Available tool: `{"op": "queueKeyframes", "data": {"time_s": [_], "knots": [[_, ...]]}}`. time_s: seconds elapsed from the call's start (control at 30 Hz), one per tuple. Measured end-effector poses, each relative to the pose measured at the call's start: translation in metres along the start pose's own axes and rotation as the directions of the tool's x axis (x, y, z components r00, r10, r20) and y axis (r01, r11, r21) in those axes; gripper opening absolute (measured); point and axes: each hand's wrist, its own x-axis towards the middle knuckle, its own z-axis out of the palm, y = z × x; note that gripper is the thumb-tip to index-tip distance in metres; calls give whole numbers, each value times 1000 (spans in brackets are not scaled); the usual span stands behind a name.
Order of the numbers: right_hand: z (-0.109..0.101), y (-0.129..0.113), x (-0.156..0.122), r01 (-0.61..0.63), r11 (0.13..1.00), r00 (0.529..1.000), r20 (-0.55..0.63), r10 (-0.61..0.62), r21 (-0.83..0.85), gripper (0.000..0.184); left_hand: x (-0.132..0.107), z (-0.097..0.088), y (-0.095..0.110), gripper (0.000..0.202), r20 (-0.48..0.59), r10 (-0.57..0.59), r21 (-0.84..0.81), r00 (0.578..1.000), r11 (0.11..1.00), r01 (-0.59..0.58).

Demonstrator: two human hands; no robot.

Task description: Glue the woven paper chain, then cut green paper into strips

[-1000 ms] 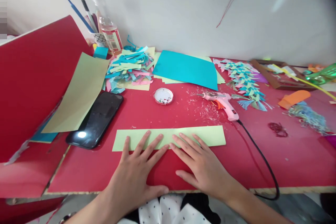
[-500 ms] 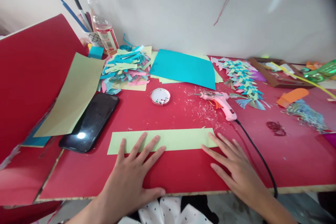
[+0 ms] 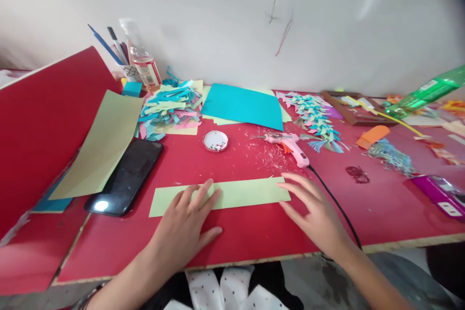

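Note:
A long pale green paper strip (image 3: 250,192) lies flat on the red tabletop (image 3: 247,232) near its front edge. The fingers of my left hand (image 3: 185,223) rest on the strip left of its middle, thumb apart on the table. At the strip's right end is my right hand (image 3: 314,210), its fingers spread and slightly bent around that end. Whether the right fingertips press on the paper I cannot tell. Just beyond lies a pink glue gun (image 3: 288,145), its black cord running past my right hand to the table edge.
Behind the strip are a round white lid (image 3: 215,141), a blue paper sheet (image 3: 243,106) and a heap of cut paper strips (image 3: 170,109). A black phone (image 3: 127,179) lies left, partly under tan paper (image 3: 98,145). A green bottle (image 3: 426,92) stands tilted at right.
My left fingers have drawn closer together and bent on the strip. The right hand has lifted and curled a little at the strip's end. The view has turned right, showing a purple item.

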Motion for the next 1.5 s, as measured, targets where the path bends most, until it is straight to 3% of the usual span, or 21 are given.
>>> {"op": "queueKeyframes", "data": {"time_s": [0.1, 0.17, 0.27, 0.4, 0.53, 0.63, 0.8, 0.93, 1.03, 1.2, 1.3, 1.37, 1.4, 1.5], "knots": [[7, -13, 25, 126, 991, 974, 185, -134, 52, 33, 11, -4, -3, 46, 24, 11, 44, 1000, 999, -12], [14, -18, 36, 214, 976, 947, 236, -218, 42, 28, 17, -8, -3, 37, 47, 31, 100, 998, 994, -35], [22, -20, 45, 323, 946, 933, 172, -316, -11, 17, 21, -15, -3, 35, 67, 81, 173, 994, 981, -92], [17, -24, 52, 372, 924, 928, 27, -371, -91, 24, 26, -32, -6, 23, 75, 139, 145, 988, 978, -148], [-2, -33, 65, 363, 929, 928, -62, -368, -75, 25, 41, -54, -4, 12, -58, 128, 42, 990, 991, -125], [-17, -42, 76, 378, 925, 925, -35, -378, 20, 25, 55, -61, 1, 14, -179, 184, -9, 966, 982, -189], [-27, -53, 84, 303, 933, 942, 86, -324, 195, 28, 66, -53, -3, 17, -410, 303, 122, 860, 953, -278], [-30, -50, 83, 237, 934, 955, 114, -275, 268, 28, 61, -49, -20, 19, -469, 373, 219, 801, 927, -303], [-35, -35, 82, 180, 945, 967, 128, -221, 273, 27, 52, -52, -40, 21, -440, 370, 279, 818, 922, -267], [-46, -6, 80, 165, 966, 979, 83, -184, 198, 28, 24, -62, -91, 26, -348, 279, 387, 895, 912, -134], [-49, 1, 77, 184, 968, 980, 37, -193, 172, 25, 10, -72, -111, 34, -323, 106, 435, 940, 899, 47], [-47, -3, 76, 218, 960, 974, 20, -225, 174, 23, 8, -77, -107, 35, -372, -19, 353, 928, 922, 160], [-46, -7, 77, 241, 954, 969, 17, -248, 180, 23, 11, -80, -101, 35, -404, -46, 263, 914, 951, 164], [-42, -24, 81, 330, 921, 941, 3, -338, 208, 20, 26, -83, -68, 33, -422, 107, 7, 900, 993, -115]]}}
